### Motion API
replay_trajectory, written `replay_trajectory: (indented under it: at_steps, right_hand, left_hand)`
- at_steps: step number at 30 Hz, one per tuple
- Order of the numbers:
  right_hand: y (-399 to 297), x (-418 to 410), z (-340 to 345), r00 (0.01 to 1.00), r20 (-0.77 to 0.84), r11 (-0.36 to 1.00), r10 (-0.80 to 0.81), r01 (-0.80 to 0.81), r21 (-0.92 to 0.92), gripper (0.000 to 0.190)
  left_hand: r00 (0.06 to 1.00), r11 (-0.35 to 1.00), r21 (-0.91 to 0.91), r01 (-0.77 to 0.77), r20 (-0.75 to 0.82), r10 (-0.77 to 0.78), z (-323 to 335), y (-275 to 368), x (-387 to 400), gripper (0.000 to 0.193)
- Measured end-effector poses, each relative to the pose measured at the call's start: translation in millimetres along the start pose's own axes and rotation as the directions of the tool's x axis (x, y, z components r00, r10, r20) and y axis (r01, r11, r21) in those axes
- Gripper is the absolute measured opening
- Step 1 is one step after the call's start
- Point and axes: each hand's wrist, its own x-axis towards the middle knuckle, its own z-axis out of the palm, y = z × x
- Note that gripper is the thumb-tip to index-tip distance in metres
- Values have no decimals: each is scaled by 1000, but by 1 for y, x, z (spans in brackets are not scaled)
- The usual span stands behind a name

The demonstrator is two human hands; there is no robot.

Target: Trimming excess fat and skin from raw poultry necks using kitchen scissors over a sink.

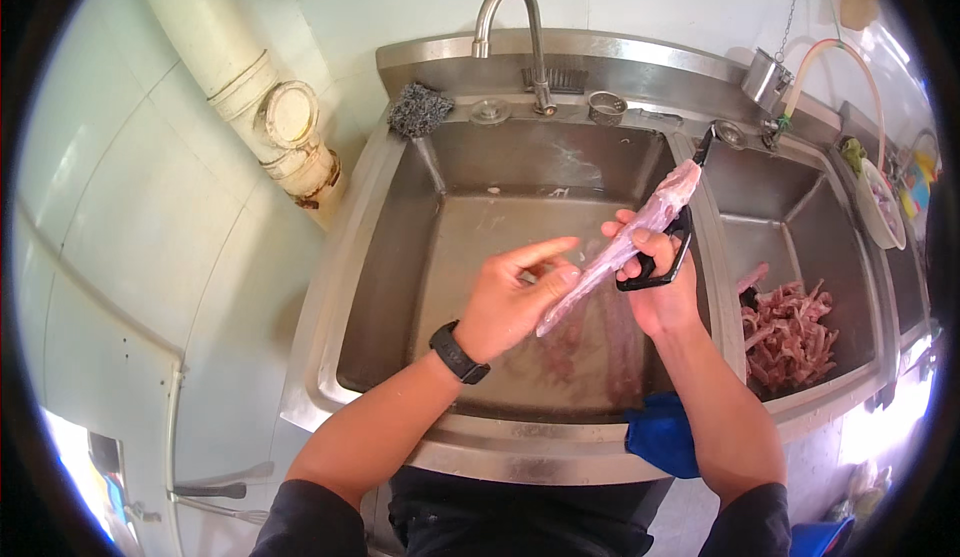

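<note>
My right hand grips a long tapering piece of raw pink meat, possibly a tail, together with black-handled kitchen scissors. The scissors' tip shows past the thick upper end of the meat. My left hand, with a black watch band on the wrist, is beside the thin lower end. Its index finger is stretched out, and its thumb appears to touch the meat's edge. Both hands are above the large stainless steel sink basin, which holds cloudy water. Blurred reddish shapes lie under the water.
A pile of raw meat pieces fills part of the right basin. Behind the large basin stand a curved faucet, a steel scouring pad and a drain strainer. A blue cloth hangs over the front rim. A white pipe runs along the left wall.
</note>
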Motion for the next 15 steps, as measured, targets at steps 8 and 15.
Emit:
replay_trajectory:
  at_steps: [8,15]
  right_hand:
    - [15,-10,19,998,-43,999,-34,33,-26,42]
    - [17,-10,17,997,-74,1000,-3,4,21,37]
  left_hand:
    - [999,995,97,22,-44,-17,14,-16,-6,20]
    - [956,912,358,-199,-133,261,19,-9,-4,8]
